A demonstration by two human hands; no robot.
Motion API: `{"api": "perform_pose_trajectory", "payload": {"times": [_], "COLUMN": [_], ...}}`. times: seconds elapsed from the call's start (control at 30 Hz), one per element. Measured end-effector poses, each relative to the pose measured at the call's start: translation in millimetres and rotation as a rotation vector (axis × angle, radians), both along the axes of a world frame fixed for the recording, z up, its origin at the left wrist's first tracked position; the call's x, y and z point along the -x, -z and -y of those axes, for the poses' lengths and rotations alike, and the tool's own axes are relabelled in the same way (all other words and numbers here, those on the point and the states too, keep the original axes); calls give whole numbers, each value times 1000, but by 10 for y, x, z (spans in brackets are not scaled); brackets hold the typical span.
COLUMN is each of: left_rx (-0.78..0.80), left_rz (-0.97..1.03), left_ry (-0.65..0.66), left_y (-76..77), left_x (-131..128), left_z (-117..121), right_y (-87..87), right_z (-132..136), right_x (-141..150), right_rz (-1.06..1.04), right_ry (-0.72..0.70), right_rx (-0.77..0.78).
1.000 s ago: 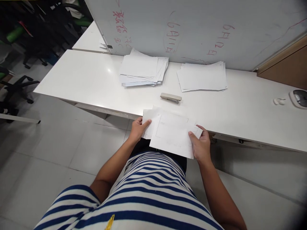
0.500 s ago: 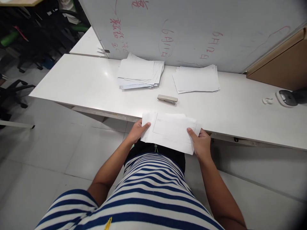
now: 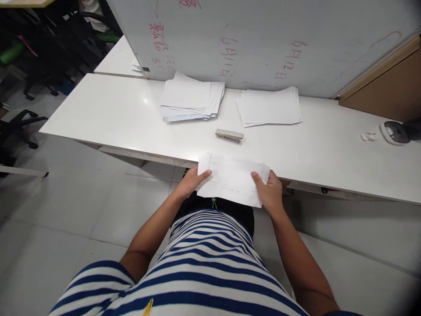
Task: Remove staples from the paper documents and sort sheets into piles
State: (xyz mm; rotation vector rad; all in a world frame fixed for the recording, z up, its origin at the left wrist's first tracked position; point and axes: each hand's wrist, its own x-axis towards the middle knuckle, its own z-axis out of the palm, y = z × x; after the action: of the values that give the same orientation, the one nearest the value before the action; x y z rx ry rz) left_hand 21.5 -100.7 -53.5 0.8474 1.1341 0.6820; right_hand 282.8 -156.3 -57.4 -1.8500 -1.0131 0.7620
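Several sheets of paper (image 3: 232,182) are held level between my two hands, at the front edge of the white table. My left hand (image 3: 192,181) pinches their left side, thumb on top and fingers hidden underneath. On the right side, my right hand (image 3: 270,191) grips them the same way. Faint printed lines show on the top sheet. Just beyond the sheets lies a beige stapler (image 3: 229,135), touched by neither hand. Behind it are a left paper stack (image 3: 189,95), loosely fanned, and a right paper stack (image 3: 269,106).
The white table (image 3: 108,114) runs across in front of me. A whiteboard (image 3: 263,39) with red writing rises at its back. To the right stand a brown panel (image 3: 384,79), a dark and white device (image 3: 394,133) and a small white object (image 3: 367,137). Office chairs (image 3: 23,127) are at left.
My right hand has moved a little left and my left hand slightly right, bringing them closer together. The sheets' edges look more even. The stapler and both stacks stay put.
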Motion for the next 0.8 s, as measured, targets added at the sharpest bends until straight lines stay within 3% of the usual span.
{"api": "perform_pose_trajectory", "payload": {"times": [0.17, 0.27, 0.37, 0.47, 0.53, 0.63, 0.7, 0.8], "left_rx": [-35, -45, -38, -55, -80, -151, -245, -448], "left_rz": [-80, -94, -122, -163, -180, -196, -197, -148], "left_ry": [-2, -14, 1, 27, 62, 90, 85, 67], "left_y": [3, 8, 18, 32, 2, -179, -391, -716], "left_x": [-36, -26, 1, 14, 6, -22, -44, -92], "left_z": [57, 60, 44, 17, 0, -28, -65, -193], "right_y": [78, 236, 390, 424, 359, 154, -39, -363], "right_z": [42, 155, 256, 285, 277, 238, 182, 31], "right_x": [34, 79, 109, 67, 7, -77, -112, -118], "right_rz": [42, -91, -376, -764, -895, -852, -713, -413], "right_ry": [-30, 90, 212, 61, -95, -191, -172, -75], "right_rx": [-12, -113, -134, 29, 152, 199, 76, -234]}}
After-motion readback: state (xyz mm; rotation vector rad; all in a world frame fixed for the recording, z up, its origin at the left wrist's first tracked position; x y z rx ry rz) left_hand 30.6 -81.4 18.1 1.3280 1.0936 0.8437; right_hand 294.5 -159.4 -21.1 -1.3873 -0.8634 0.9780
